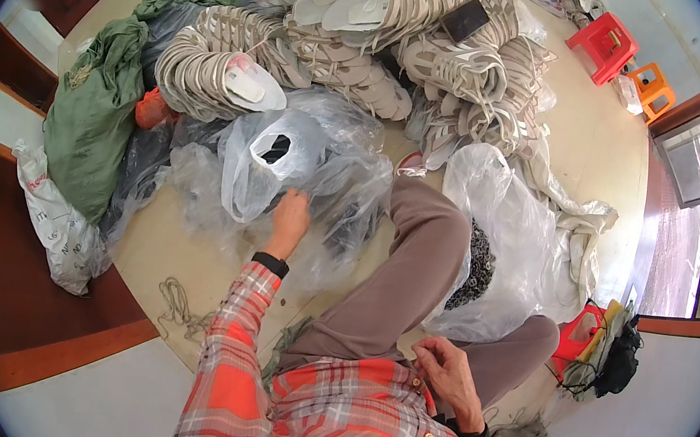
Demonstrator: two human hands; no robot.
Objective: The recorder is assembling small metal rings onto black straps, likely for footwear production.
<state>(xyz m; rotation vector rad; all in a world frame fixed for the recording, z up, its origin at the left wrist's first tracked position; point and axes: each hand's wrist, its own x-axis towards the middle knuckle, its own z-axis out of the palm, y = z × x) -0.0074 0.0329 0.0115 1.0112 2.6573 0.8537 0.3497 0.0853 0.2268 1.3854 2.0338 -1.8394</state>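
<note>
My left hand [290, 218] reaches forward with its fingers curled closed at the near edge of a clear plastic bag [294, 137]. The bag's round mouth faces up and shows something dark inside. Over my lap is my right hand [446, 372], thumb and fingers drawn together; whatever they might hold is too small to make out. By my bent leg stands a larger clear bag [510, 277] with a mass of small dark pieces [475, 269] in it. Long nested rows of beige shoe uppers [342, 69] are heaped ahead, one row end bearing a white insole-shaped piece [253, 84].
A dark phone-like slab [464, 21] lies on the heap. Green sacks [96, 117] and a white printed sack [57, 222] line the left. Red [603, 47] and orange [650, 91] stools stand far right. Loose cord [177, 307] lies on the floor; bags [592, 349] lean at right.
</note>
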